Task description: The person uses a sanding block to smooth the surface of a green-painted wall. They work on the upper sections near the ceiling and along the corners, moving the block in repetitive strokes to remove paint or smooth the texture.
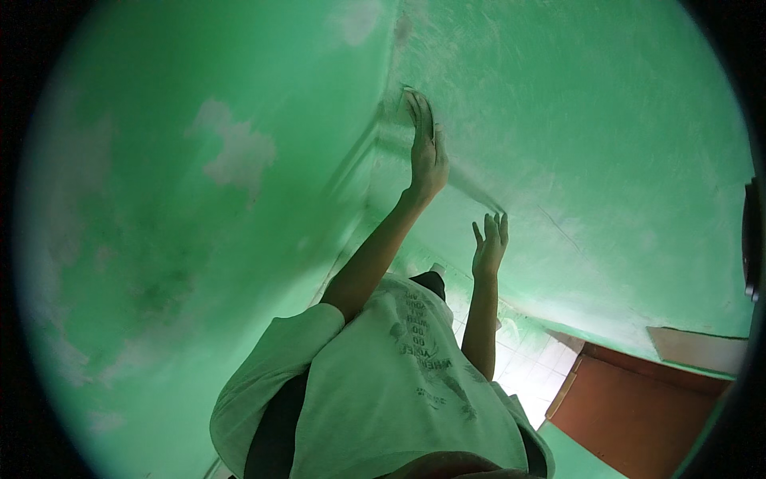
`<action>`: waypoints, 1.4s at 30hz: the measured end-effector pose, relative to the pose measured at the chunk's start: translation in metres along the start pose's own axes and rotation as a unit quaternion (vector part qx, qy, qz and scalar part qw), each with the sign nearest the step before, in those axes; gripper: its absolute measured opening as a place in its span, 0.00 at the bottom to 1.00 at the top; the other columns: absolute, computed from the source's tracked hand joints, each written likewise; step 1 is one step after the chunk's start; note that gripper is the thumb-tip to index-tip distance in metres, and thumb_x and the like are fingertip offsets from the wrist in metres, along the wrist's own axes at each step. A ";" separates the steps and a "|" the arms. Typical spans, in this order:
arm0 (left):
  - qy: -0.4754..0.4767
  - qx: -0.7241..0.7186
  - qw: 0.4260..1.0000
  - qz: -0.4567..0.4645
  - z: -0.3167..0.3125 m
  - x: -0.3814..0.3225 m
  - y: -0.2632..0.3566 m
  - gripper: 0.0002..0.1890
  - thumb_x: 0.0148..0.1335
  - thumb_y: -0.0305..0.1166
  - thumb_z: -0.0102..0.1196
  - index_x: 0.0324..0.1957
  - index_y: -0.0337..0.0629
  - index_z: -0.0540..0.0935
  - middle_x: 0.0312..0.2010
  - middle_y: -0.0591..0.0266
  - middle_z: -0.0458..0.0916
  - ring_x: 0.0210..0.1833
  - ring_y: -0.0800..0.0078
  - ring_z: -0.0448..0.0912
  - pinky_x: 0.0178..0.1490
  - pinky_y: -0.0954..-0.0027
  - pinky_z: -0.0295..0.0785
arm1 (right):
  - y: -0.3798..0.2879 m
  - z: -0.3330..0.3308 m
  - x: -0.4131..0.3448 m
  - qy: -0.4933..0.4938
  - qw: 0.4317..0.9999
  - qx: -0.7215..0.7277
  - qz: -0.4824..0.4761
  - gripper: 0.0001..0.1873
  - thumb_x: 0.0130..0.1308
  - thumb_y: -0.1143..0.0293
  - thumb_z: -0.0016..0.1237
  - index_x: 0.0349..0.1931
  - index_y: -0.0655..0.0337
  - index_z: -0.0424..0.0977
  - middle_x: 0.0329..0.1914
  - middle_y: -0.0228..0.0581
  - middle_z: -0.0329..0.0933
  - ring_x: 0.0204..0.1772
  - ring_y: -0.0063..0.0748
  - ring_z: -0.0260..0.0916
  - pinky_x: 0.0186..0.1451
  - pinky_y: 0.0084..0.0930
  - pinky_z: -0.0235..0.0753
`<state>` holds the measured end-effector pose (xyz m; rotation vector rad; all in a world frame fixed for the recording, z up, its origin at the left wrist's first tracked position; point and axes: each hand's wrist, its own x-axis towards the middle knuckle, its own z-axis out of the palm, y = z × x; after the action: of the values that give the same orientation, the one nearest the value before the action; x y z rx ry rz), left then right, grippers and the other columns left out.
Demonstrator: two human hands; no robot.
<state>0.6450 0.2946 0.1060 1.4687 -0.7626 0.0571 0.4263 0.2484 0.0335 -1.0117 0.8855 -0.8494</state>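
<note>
My left hand (pixel 428 149) is raised flat against the green right-hand wall (pixel 598 120), close to the corner where two walls meet. Its fingers are together and press what looks like a thin sheet (pixel 408 89) to the surface; only a pale edge shows, so its material is unclear. Lower and to the right, my right hand (pixel 491 245) holds nothing. Its fingers are spread and the tips seem to rest on the same wall. Pale scuff marks cover the paint around both hands.
The left wall (pixel 149 209) bears pale patches (pixel 239 149) and dark stains. White floor tiles (pixel 532 359) show below, beside a brown board or door (pixel 634 413) and a pale panel (pixel 694 347). A dark object (pixel 751 239) juts in at the right rim. A thin crack (pixel 559 227) marks the right wall.
</note>
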 end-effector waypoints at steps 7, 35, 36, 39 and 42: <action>0.025 0.019 0.998 -0.060 0.040 -0.088 -0.115 0.33 0.81 0.38 0.28 0.77 0.29 0.37 0.79 0.35 0.26 0.82 0.43 0.30 0.83 0.51 0.29 | 0.007 -0.002 -0.004 0.004 1.000 -0.001 0.021 0.40 0.75 0.67 0.46 0.79 0.63 0.41 0.84 0.55 0.40 0.81 0.46 0.52 0.74 0.47 0.67; -0.701 -0.073 0.630 -0.326 -0.015 -0.237 -0.190 0.31 0.74 0.50 0.53 0.72 0.44 0.68 0.66 0.55 0.74 0.64 0.66 0.75 0.68 0.62 0.69 | 0.168 -0.064 -0.123 0.002 0.984 -0.029 0.178 0.24 0.76 0.57 0.50 0.65 0.62 0.69 0.56 0.37 0.77 0.55 0.28 0.75 0.58 0.28 0.76; -0.677 -0.070 0.644 -0.349 -0.018 -0.238 -0.192 0.32 0.74 0.50 0.51 0.73 0.44 0.66 0.68 0.54 0.72 0.64 0.63 0.75 0.68 0.60 0.69 | 0.181 -0.066 -0.123 0.008 0.986 -0.067 0.154 0.24 0.77 0.57 0.49 0.65 0.61 0.69 0.56 0.37 0.77 0.55 0.28 0.74 0.58 0.28 0.75; -0.556 -0.140 0.698 -0.429 -0.038 -0.241 -0.204 0.36 0.76 0.52 0.48 0.77 0.45 0.57 0.71 0.51 0.68 0.65 0.58 0.74 0.69 0.54 0.69 | 0.198 -0.087 -0.098 0.076 0.983 -0.153 0.065 0.24 0.77 0.56 0.48 0.63 0.66 0.70 0.55 0.36 0.78 0.55 0.27 0.73 0.59 0.29 0.74; -0.529 -0.119 0.728 -0.420 -0.054 -0.223 -0.201 0.35 0.77 0.53 0.43 0.77 0.45 0.57 0.70 0.50 0.69 0.68 0.56 0.72 0.70 0.52 0.67 | 0.141 -0.101 -0.058 0.216 0.963 -0.154 -0.041 0.23 0.77 0.58 0.47 0.61 0.69 0.72 0.57 0.41 0.79 0.58 0.31 0.73 0.62 0.33 0.72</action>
<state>0.5927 0.4050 -0.1736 1.3924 -0.8422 -1.6465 0.3369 0.3081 -0.1140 -1.1576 1.3868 -1.0456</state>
